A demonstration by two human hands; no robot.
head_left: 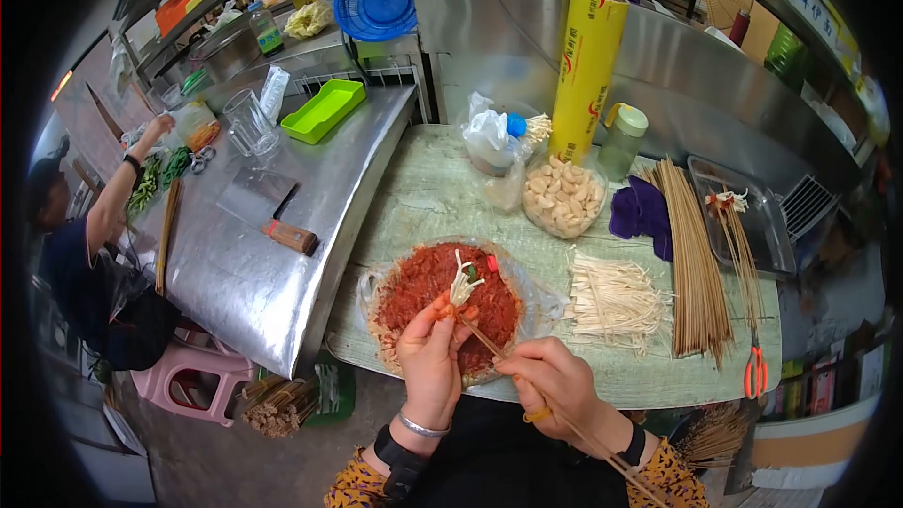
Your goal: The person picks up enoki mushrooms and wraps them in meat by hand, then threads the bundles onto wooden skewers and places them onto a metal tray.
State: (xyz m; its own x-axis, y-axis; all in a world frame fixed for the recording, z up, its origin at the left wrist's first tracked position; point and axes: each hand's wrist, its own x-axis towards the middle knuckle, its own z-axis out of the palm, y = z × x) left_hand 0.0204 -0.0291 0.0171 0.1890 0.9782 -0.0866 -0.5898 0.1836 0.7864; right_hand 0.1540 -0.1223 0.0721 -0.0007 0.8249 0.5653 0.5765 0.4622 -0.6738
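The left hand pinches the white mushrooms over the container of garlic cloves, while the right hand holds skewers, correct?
The place is wrong: the head view shows the left hand pinching the white mushrooms over the red paste, with the garlic cloves farther back. The right hand does hold skewers.

A little bundle of pale enoki mushrooms (463, 282) sticks up, its lower end wrapped in reddish meat, held above the bench (658, 381) toward its near left corner. Thin wooden skewers (487, 346) slant from it, down to the right past the near edge. Beneath spreads a broad, roundish heap of red, wet-looking meat (423, 268) on clear plastic, close to that edge. Over to its right lies a flat pile of trimmed white enoki (616, 301), strands mostly running sideways.
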